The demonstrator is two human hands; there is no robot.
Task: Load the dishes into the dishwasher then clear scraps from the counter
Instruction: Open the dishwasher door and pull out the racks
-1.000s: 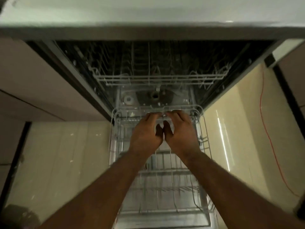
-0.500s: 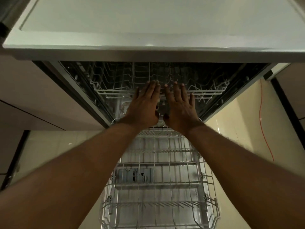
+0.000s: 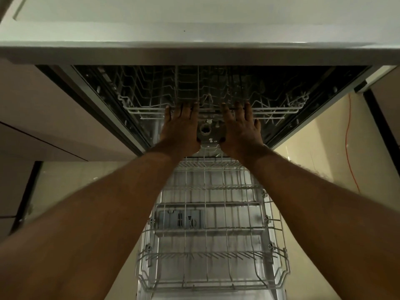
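Note:
The dishwasher stands open under the white counter (image 3: pixel 194 24). Its empty white wire lower rack (image 3: pixel 207 232) is pulled out over the lowered door. The upper rack (image 3: pixel 279 112) sits inside the dark tub and also holds no dishes. My left hand (image 3: pixel 180 128) and my right hand (image 3: pixel 240 128) reach forward side by side with a gap between them. Their straight fingers lie against the front rail of the upper rack. Neither hand holds anything. No dishes are in view.
A detergent dispenser (image 3: pixel 180 219) shows through the lower rack on the door. Beige cabinet fronts (image 3: pixel 43 109) flank the dishwasher on the left. An orange cable (image 3: pixel 348 137) runs over the pale floor on the right.
Both hands left the far rim of the lower rack, rose to the upper rack's front rail and spread apart. The lower rack now lies further out toward me.

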